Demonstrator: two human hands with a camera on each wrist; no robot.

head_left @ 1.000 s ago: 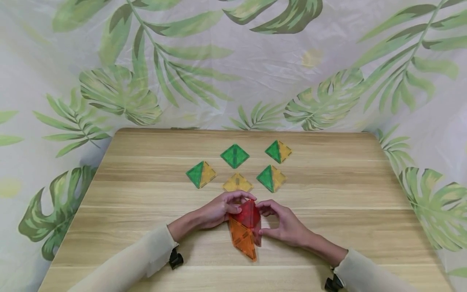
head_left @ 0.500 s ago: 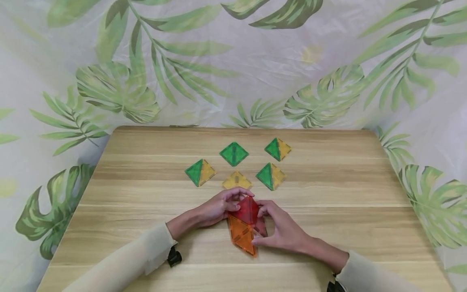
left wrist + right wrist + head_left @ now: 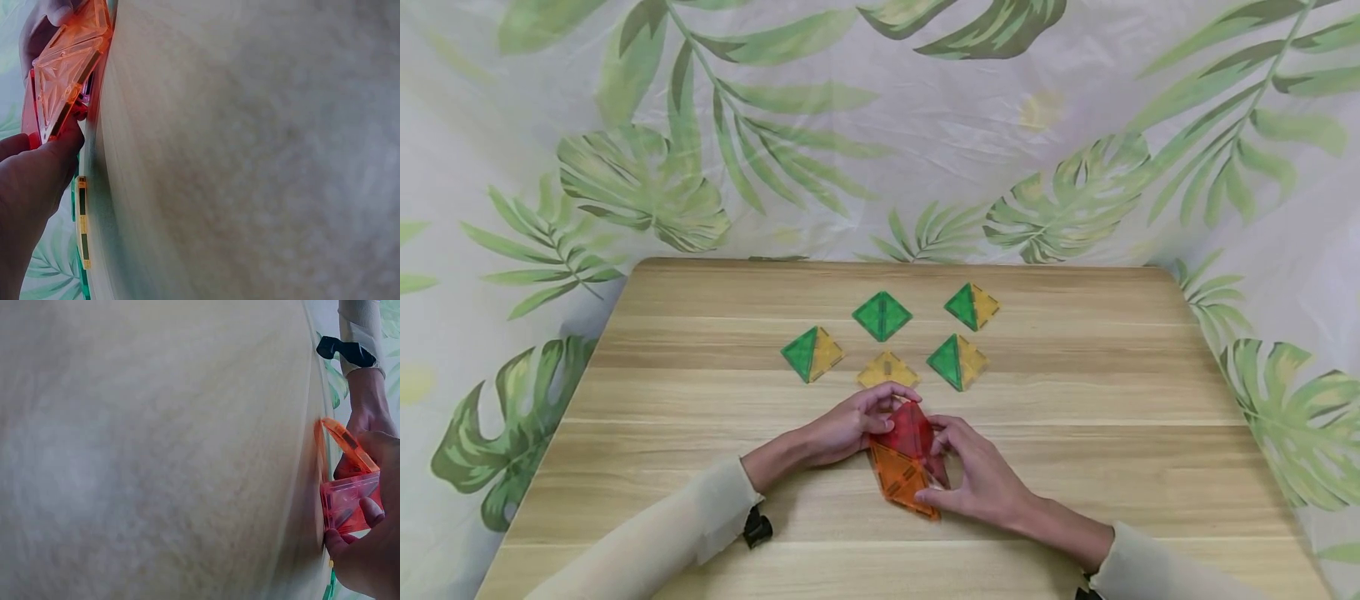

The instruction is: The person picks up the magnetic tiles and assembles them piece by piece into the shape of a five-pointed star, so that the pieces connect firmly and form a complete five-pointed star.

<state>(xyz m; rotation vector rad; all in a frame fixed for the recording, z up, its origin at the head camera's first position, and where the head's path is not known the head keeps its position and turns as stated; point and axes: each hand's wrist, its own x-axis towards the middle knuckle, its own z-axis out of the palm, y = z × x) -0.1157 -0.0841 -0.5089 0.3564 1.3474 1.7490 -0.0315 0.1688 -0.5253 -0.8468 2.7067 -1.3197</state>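
Observation:
Red translucent magnetic tiles stand raised near the middle of the table, joined to orange triangular magnetic tiles on the near side. My left hand grips the red tiles from the left, thumb on the near face and fingers behind. From the right, my right hand has its thumb on the lower orange tile and its fingers by the red ones. In the left wrist view, the orange tiles lean over the red tile. The right wrist view has the red tiles upright on the table; their far side is hidden.
Behind the hands, a yellow diamond of tiles lies flat, partly covered by the left fingers. Around it lie a green diamond and green-and-yellow pairs. The wooden table meets a leaf-patterned cloth.
The right hand has moved in, its thumb going from beside the red tile onto the orange one. The orange tiles' lower end has swung right and slightly up. The left hand hardly moved.

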